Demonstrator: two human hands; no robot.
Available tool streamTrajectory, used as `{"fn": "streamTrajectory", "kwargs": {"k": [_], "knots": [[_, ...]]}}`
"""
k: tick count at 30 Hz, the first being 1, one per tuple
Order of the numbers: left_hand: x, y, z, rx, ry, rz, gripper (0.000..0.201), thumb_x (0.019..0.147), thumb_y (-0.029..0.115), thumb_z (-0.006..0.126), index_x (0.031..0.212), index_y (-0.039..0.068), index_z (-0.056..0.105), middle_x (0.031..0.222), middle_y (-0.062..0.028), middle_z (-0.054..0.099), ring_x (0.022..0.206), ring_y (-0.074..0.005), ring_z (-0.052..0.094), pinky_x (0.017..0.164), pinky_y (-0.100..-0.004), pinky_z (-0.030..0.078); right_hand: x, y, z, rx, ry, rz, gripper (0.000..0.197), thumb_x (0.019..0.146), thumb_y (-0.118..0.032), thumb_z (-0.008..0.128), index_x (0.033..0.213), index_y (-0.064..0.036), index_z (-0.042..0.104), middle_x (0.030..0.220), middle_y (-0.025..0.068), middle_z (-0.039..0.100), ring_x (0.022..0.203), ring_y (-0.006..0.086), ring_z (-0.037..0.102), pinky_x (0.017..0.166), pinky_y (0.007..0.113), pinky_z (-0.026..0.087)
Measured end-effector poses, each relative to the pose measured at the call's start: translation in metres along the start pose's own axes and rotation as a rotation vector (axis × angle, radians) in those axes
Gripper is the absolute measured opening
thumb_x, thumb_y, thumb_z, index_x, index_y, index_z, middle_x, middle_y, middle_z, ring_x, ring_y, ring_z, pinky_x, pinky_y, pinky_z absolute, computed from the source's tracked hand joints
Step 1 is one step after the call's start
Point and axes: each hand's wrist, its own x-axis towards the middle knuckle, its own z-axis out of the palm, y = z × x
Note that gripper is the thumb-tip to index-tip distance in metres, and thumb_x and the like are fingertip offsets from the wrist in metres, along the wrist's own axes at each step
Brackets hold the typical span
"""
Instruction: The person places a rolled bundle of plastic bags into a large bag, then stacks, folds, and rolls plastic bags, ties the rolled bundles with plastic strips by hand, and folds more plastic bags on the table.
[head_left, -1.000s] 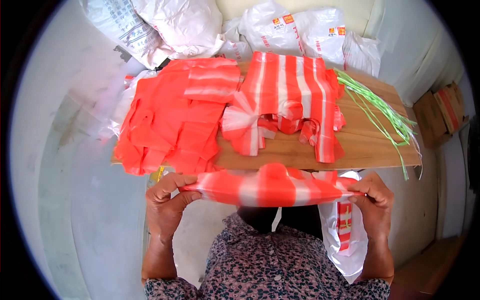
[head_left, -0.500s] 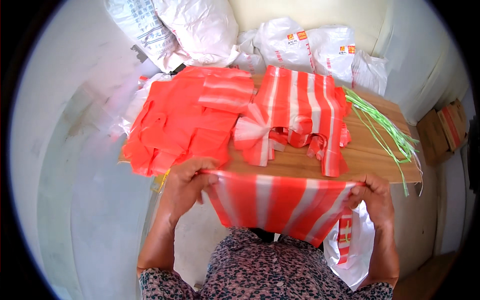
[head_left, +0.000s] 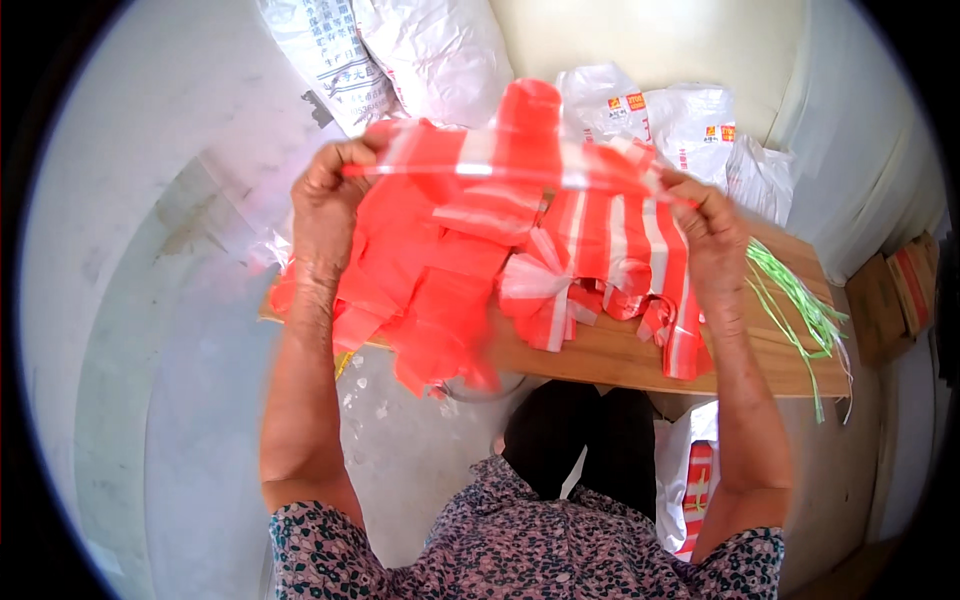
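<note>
Between my two hands a red-and-white striped plastic bag [head_left: 478, 152] is stretched by one edge, raised above the table; motion blurs it. My left hand [head_left: 328, 195] pinches its left corner, and my right hand [head_left: 712, 222] grips the right corner. Under the bag on the left lies a loose heap of red plastic bags [head_left: 415, 265], part of it hanging over the table's front edge. To the right of that heap is a stack of striped bags [head_left: 655, 245] with their handle ends toward me, one white-and-red bunch fanning out. The held bag partly hides both piles.
The wooden table [head_left: 600, 365] stands before me. A bundle of green plastic strips [head_left: 805, 300] lies at its right end. White sacks [head_left: 435, 60] stand behind it. A white bag with striped bundles [head_left: 690, 480] is below the table, and cardboard boxes [head_left: 890, 290] stand at far right.
Both hands have lifted the striped bag from in front of my body, up and away over the piles. Some red bags of the left heap now hang over the front edge.
</note>
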Motion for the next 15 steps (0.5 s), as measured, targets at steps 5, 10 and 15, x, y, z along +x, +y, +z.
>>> {"fn": "streamTrajectory", "kwargs": {"k": [5,10,15], "knots": [[-0.071,-0.119,-0.024,0.040,-0.010,-0.091,0.022,0.078,-0.017,0.048,0.079,0.003,0.058,0.104,-0.0042,0.062,0.092,-0.0126,0.056,0.084,-0.0248,0.046,-0.084,0.050,0.054,0.024,-0.131,0.064,0.012,0.085,-0.001,0.059,0.096,-0.0017,0.059,0.112,0.0110,0.063,0.101,0.0211,0.060,0.087,0.029,0.047],[-0.152,-0.193,-0.035,0.142,-0.015,-0.160,0.024,0.076,-0.019,0.048,0.078,0.002,0.058,0.103,-0.0056,0.063,0.095,-0.0131,0.056,0.085,-0.0255,0.045,-0.160,0.090,0.075,-0.194,-0.288,0.074,0.010,0.084,-0.001,0.059,0.094,0.0004,0.059,0.114,0.0159,0.061,0.103,0.0291,0.061,0.085,0.031,0.049],[-0.157,-0.172,-0.021,0.265,0.002,-0.158,0.024,0.078,-0.018,0.045,0.082,0.002,0.059,0.103,-0.0093,0.063,0.095,-0.0170,0.058,0.086,-0.0262,0.045,-0.178,0.097,0.070,-0.229,-0.252,0.039,0.010,0.082,0.002,0.060,0.092,0.0020,0.059,0.112,0.0185,0.062,0.101,0.0309,0.061,0.085,0.032,0.049]]}}
